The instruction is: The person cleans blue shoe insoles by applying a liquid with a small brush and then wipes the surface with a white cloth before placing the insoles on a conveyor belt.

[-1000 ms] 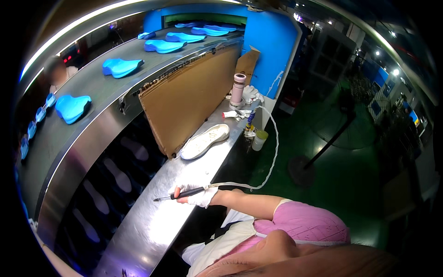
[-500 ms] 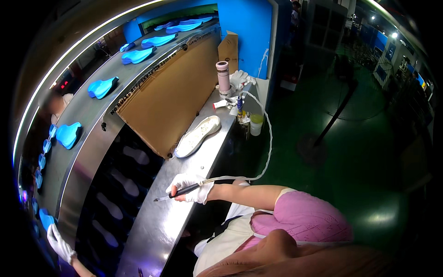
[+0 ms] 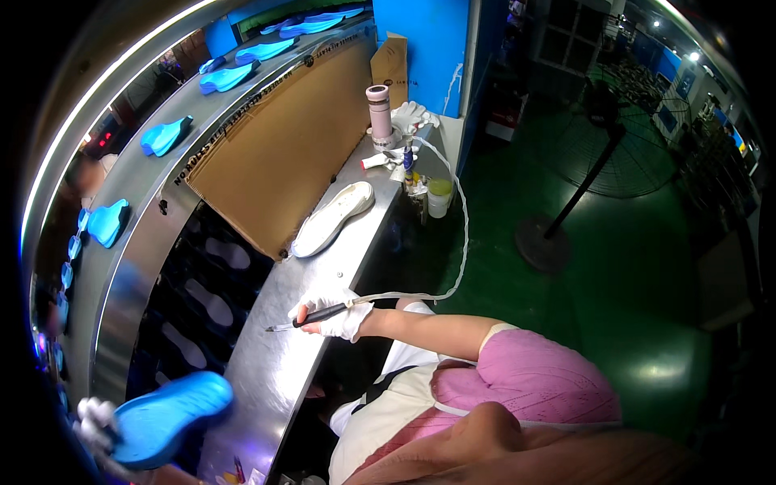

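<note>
Black lettering [image 3: 257,101] along cardboard panel [image 3: 275,158]

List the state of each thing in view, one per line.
Left grip: closed on blue sole
Blue sole: held
Right grip: closed on black tool
Black tool: held, tube attached
White shoe: lying on metal bench
Pink bottle: upright
Pale tub: upright
Cardboard sheet: standing on edge
Fan: upright
Other blue soles: lying on conveyor

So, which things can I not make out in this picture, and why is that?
Left fingers: head view, blurred.
Blue sole, far side: head view, turned from the camera.
Small things at lower left: head view, partly cut off by the lower edge.
Red display: head view, too small to read.
</note>
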### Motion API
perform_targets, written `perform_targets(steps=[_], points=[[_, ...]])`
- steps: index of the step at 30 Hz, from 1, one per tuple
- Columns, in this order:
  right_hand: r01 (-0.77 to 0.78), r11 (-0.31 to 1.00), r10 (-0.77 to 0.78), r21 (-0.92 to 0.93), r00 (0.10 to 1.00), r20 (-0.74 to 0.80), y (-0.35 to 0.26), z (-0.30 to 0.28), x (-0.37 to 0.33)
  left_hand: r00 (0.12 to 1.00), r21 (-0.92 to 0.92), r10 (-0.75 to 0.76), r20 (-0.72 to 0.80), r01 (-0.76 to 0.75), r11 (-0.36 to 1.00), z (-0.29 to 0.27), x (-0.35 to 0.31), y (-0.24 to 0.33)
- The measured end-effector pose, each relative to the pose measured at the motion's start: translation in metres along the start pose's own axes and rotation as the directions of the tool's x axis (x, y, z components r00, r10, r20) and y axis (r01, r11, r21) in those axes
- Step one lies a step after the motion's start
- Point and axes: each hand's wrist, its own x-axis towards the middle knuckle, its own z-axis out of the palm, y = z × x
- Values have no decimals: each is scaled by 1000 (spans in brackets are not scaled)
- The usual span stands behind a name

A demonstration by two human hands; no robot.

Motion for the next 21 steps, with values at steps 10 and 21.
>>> perform_targets(steps=[10, 21], points=[[-64, 996, 62, 62, 997, 40, -15, -2, -13, -66, -286, -826, 559, 920, -267, 13, -216, 29], [21, 997, -2, -81, 972, 234, -22, 34, 13, -64, -418, -854, 516, 852, -316, 28, -249, 41]])
